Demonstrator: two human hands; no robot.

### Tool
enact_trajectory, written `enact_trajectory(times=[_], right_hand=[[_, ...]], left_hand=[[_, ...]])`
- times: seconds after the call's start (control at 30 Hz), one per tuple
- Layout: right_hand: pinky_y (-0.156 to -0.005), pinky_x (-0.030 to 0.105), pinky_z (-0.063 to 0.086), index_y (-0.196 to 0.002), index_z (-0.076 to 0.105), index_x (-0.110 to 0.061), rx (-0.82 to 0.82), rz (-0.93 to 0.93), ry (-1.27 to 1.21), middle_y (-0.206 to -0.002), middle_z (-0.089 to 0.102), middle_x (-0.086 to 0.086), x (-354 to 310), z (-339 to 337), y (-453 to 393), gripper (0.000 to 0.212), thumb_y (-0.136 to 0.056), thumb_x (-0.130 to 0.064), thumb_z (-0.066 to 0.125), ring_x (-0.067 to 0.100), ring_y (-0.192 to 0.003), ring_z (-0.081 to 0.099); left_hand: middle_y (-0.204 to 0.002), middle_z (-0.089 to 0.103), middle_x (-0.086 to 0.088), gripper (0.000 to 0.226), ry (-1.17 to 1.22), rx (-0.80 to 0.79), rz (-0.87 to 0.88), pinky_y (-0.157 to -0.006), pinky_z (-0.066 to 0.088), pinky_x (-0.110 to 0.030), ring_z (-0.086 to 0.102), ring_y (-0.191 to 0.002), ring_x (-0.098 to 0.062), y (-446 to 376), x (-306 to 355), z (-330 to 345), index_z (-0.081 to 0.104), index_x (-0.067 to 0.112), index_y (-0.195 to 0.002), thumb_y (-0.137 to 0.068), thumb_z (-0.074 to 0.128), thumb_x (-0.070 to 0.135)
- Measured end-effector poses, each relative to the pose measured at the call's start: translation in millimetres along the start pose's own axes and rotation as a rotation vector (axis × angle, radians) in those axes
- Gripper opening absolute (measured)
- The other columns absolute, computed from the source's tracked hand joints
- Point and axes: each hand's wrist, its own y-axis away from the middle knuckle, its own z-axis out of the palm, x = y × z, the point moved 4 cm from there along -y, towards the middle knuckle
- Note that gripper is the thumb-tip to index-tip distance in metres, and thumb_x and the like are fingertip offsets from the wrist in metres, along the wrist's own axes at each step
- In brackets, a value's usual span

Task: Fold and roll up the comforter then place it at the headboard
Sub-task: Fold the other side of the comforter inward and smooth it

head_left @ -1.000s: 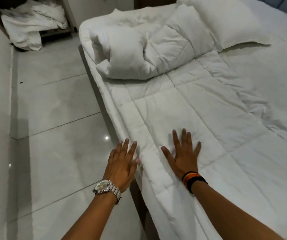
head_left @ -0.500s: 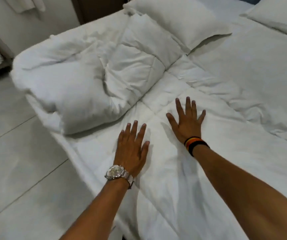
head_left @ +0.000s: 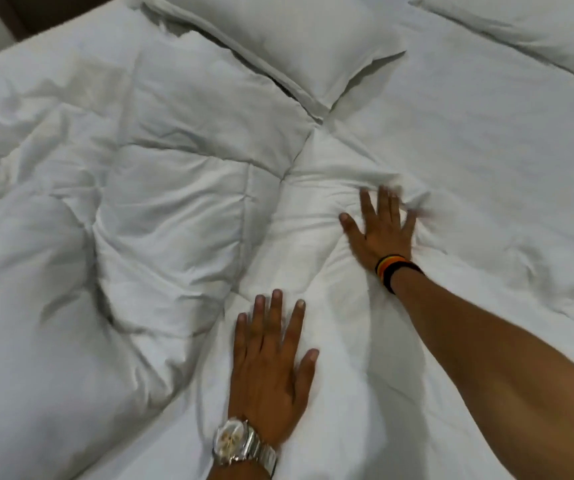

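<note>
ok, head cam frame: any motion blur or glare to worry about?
Head view: right hand fingertips smear with motion blur; left hand is sharper. Lighting is dim and even on the white comforter, no glare there; only the watch face glints. Soft shadow lies under the right forearm.

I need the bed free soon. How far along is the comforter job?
Partly done: one end of the comforter is already bunched into a loose roll on the left. In hand: left hand and right hand press the flat part. Left: finish rolling, then move it up by the pillow.
</note>
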Motion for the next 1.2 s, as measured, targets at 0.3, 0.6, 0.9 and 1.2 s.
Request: enact_trajectory(times=[0.3, 0.6, 0.9, 1.2], right_hand=[[-0.122, 0.058, -0.021, -0.167, 0.004, -0.039, 0.155, 0.154, 0.074, -0.177, 0.0, 0.003, 52, -15, -20, 0.088, -0.094, -0.086, 0.006, 0.027, -0.163, 0.0], [-0.127, 0.059, -0.011, -0.167, 0.001, -0.039, 0.067, 0.086, -0.153, -0.177, -0.004, 0.004, -22, -53, 43, 0.08, -0.1, -0.077, 0.024, 0.024, -0.163, -0.002], [-0.125, 0.066, 0.017, -0.155, -0.003, -0.068, -0.018, 0.021, -0.714, -0.174, -0.018, -0.009, -264, -63, 183, 0.088, -0.084, -0.093, 0.042, 0.023, -0.162, -0.006], [-0.105, 0.052, 0.046, -0.163, 0.001, -0.054, -0.104, 0.118, -0.393, -0.171, -0.006, 0.014, -341, -35, 205, 0.098, -0.091, -0.055, 0.068, 0.05, -0.135, 0.041]], left_hand=[[-0.175, 0.007, -0.007, 0.069, 0.001, -0.035, 0.054, -0.128, 0.008, -0.053, 0.007, -0.161, -0.031, -8, -11, 19, 0.018, 0.027, -0.166, -0.105, 0.032, 0.055], [-0.174, 0.009, -0.01, 0.068, 0.044, -0.022, 0.116, -0.125, 0.015, -0.056, 0.007, -0.161, -0.031, 22, -1, -43, 0.022, 0.022, -0.165, -0.106, 0.038, 0.05], [-0.174, 0.008, -0.01, 0.073, -0.136, 0.314, -0.231, -0.123, -0.003, -0.065, 0.001, -0.16, -0.042, 84, -113, -245, 0.028, 0.032, -0.164, -0.098, 0.045, 0.059], [-0.167, 0.019, -0.018, 0.141, 0.095, -0.105, -0.618, -0.108, 0.038, -0.059, 0.031, -0.147, -0.042, 75, -261, -247, -0.015, 0.022, -0.164, -0.067, 0.055, 0.095]])
